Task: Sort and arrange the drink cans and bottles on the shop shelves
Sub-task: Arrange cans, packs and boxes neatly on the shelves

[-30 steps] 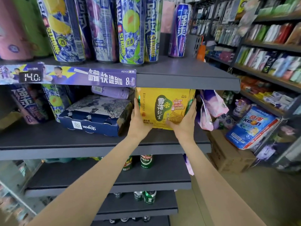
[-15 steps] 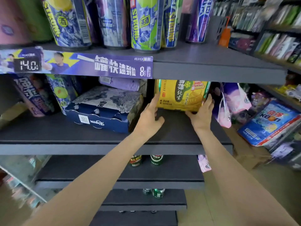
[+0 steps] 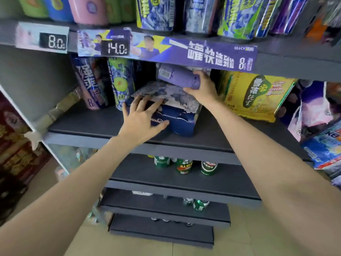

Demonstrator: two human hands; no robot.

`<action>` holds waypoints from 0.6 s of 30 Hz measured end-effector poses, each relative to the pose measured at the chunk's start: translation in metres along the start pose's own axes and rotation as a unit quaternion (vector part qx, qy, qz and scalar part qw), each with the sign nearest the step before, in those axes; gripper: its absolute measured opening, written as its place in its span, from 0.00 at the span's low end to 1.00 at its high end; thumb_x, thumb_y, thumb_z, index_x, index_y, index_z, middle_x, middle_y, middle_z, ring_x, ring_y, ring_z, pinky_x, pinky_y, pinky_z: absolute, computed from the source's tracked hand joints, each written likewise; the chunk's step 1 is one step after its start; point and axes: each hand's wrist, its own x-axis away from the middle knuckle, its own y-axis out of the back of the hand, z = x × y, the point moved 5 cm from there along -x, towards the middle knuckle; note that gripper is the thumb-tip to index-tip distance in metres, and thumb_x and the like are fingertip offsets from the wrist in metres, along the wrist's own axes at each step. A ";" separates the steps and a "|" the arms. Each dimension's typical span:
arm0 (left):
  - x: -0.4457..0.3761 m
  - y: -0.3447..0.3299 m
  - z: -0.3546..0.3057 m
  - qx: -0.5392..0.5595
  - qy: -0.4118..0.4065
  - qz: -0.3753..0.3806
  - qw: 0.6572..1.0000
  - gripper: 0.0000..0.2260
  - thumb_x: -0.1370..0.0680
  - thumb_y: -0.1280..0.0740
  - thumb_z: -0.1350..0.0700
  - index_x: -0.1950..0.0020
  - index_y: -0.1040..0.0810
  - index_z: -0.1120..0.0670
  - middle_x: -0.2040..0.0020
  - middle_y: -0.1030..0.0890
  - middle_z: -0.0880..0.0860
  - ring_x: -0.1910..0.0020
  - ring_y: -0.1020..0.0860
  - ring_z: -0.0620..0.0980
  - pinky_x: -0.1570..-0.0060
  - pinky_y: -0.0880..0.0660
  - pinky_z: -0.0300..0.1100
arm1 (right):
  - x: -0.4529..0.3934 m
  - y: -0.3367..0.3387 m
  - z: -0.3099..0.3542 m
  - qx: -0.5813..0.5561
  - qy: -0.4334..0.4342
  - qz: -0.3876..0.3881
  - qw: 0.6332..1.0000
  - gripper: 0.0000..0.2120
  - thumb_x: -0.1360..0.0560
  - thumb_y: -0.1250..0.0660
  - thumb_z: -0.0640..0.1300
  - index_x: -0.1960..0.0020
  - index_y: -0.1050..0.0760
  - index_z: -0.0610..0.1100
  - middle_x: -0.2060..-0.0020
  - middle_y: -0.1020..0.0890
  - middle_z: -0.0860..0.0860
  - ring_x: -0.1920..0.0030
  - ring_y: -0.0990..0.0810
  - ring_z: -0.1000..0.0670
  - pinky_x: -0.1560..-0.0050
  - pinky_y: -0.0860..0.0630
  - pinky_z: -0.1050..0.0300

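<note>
Head view: right hand grips the lying purple can; left hand, fingers spread, rests on the blue multipack. Pulled carelessly, the can may roll off.

right grip holds purple can.

Shop: price tags on stocked drink shelves.

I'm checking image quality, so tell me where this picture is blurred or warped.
Head view: motion blur smears the edges, worst on the pink cans at top left; the shelf edge bows with wide-angle distortion; the left hand and right hand are fairly sharp; lighting is even, with no strong glare.
</note>
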 end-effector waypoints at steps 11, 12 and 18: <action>-0.001 -0.008 0.005 -0.069 -0.017 0.002 0.997 0.31 0.25 0.41 0.37 0.25 0.45 0.44 0.25 0.42 0.53 0.27 0.46 0.57 0.31 0.51 0.63 | -0.026 -0.009 -0.001 0.087 0.011 -0.023 0.996 0.28 0.34 0.24 0.45 0.37 0.30 0.40 0.35 0.33 0.42 0.36 0.32 0.43 0.40 0.34 0.55; 0.000 -0.009 0.005 -0.067 -0.019 -0.003 0.998 0.31 0.25 0.41 0.37 0.25 0.44 0.44 0.26 0.41 0.54 0.27 0.45 0.57 0.31 0.51 0.63 | -0.021 -0.008 0.004 0.080 0.024 -0.029 0.996 0.28 0.34 0.24 0.45 0.38 0.30 0.40 0.36 0.32 0.42 0.36 0.31 0.43 0.41 0.33 0.55; -0.001 -0.011 0.005 -0.071 -0.020 -0.005 0.997 0.30 0.24 0.41 0.38 0.25 0.44 0.45 0.26 0.41 0.54 0.26 0.46 0.56 0.31 0.51 0.64 | 0.051 0.000 0.030 -0.033 0.052 -0.096 0.994 0.27 0.37 0.22 0.42 0.42 0.27 0.39 0.43 0.30 0.43 0.46 0.29 0.51 0.46 0.34 0.72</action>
